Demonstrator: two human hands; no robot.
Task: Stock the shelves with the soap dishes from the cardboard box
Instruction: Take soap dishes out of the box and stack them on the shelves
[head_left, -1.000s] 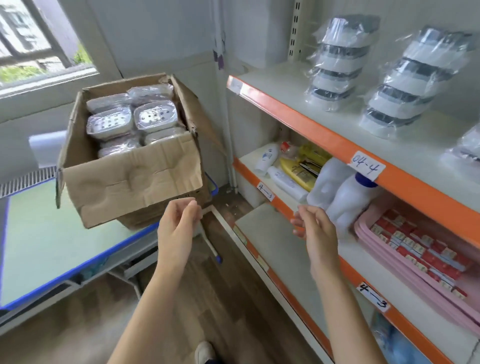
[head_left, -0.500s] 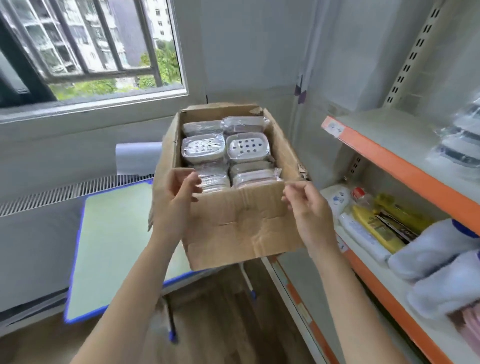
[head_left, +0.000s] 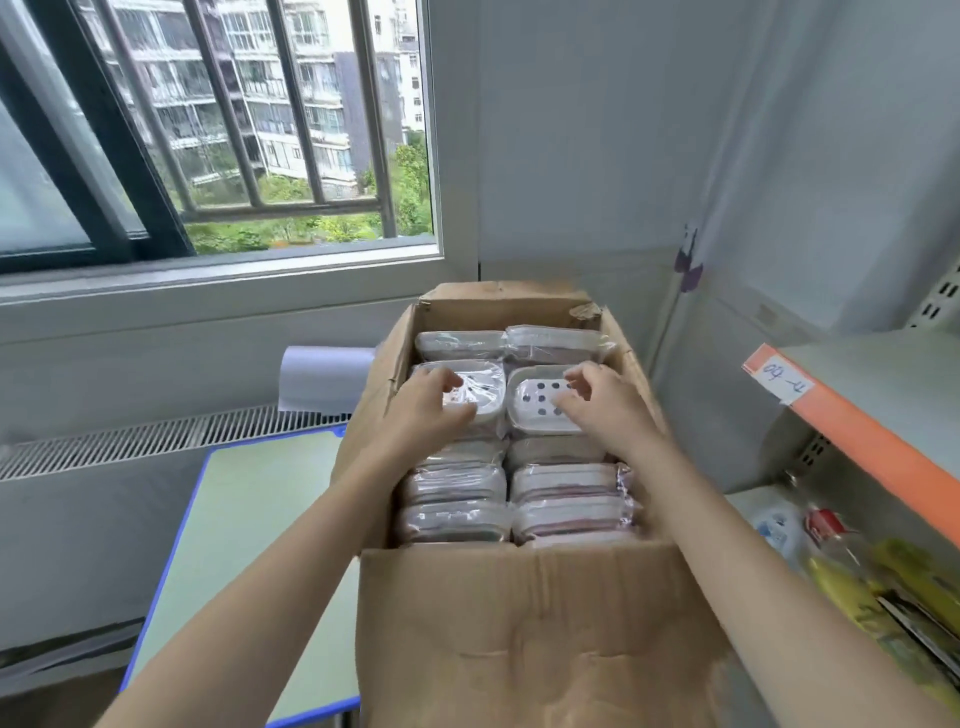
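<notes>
I see both hands inside the open cardboard box (head_left: 519, 639), which is packed with plastic-wrapped soap dishes: my left hand (head_left: 426, 410) curls its fingers over the left soap dish (head_left: 483, 395) lying flat on top, and my right hand (head_left: 602, 410) curls over the right soap dish (head_left: 535, 410) beside it. Whether either hand truly grips yet, I cannot tell. Right of the box, the orange shelf edge (head_left: 857, 441) carries a handwritten tag (head_left: 787, 382) whose writing I cannot make out for certain.

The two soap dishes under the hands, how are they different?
The left dish sits under the left hand, its holes mostly hidden by glare and fingers; the right dish under the right hand shows its dark holes plainly. Both lie flat, white and plastic-wrapped, atop the box.
</notes>
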